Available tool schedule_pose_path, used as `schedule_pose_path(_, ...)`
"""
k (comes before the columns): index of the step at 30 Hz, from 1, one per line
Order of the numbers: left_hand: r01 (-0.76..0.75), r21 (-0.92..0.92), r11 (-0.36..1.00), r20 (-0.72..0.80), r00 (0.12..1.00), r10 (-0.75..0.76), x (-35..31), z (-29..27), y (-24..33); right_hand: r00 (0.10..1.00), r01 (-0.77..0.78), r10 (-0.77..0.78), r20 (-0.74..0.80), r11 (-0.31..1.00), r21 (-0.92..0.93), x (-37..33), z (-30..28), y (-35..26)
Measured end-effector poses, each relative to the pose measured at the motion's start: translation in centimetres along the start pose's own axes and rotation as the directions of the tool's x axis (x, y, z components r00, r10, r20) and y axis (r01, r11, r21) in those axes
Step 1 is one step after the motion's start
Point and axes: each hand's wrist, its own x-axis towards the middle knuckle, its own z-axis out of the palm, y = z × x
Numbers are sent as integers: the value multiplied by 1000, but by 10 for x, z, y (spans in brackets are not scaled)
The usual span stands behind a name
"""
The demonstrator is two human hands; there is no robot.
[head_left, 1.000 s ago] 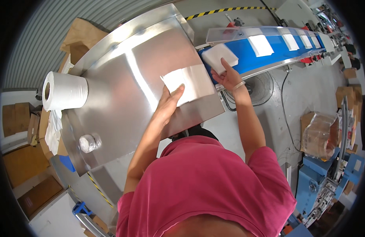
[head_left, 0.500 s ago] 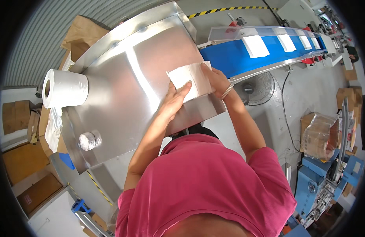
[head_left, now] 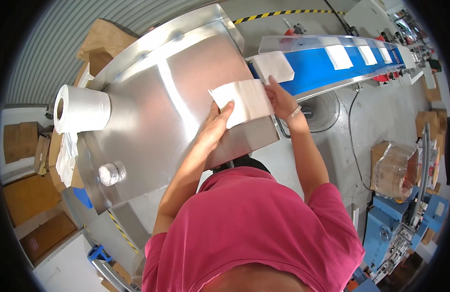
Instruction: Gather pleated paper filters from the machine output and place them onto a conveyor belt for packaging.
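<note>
My left hand [head_left: 216, 125] is closed around the left end of a stack of folded white paper tissues [head_left: 247, 102], thumb on top, over the steel table [head_left: 152, 126]. At the stack's right end is my right hand [head_left: 282, 101], fingers stretched out and apart. Whether it touches the stack's edge I cannot tell. Just beyond that hand, another white tissue stack [head_left: 274, 67] lies at the near end of the blue conveyor belt [head_left: 307, 68], partly over the gap by the table.
Farther along the belt lie several white stacks [head_left: 339, 57]. A clear guard [head_left: 303, 43] runs along its far side. A large white roll [head_left: 86, 108] and a small clear tape roll [head_left: 109, 173] sit on the table's left. A floor fan [head_left: 322, 111] stands below the belt.
My right hand has come off the held stack and moved slightly right, its fingers opening. The stacks on the belt have travelled left toward the table. My left hand keeps its hold.
</note>
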Motion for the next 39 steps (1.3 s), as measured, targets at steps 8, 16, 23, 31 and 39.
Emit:
schedule_pose_path(8, 16, 62, 998, -7, 1000, -15, 9, 2, -2, 968, 196, -251, 6, 742, -640, -22, 66, 14)
schedule_pose_path(16, -24, 36, 999, 6, 1000, 24, 3, 1, -1, 977, 165, -210, -34, 849, -502, -11, 42, 19)
schedule_pose_path(23, -55, -44, 998, 15, 998, 56, 10, -3, -7, 956, 198, -164, -243, 973, 122, 0, 17, 1)
schedule_pose_path(31, -5, 118, 993, -17, 1000, 7, 17, -1, -12, 971, 206, -240, 18, 790, -578, -26, 75, 18)
schedule_pose_path(39, 35, 145, 989, -63, 998, -26, 21, 1, -12, 930, 276, -365, -48, 778, -565, -11, 67, 30)
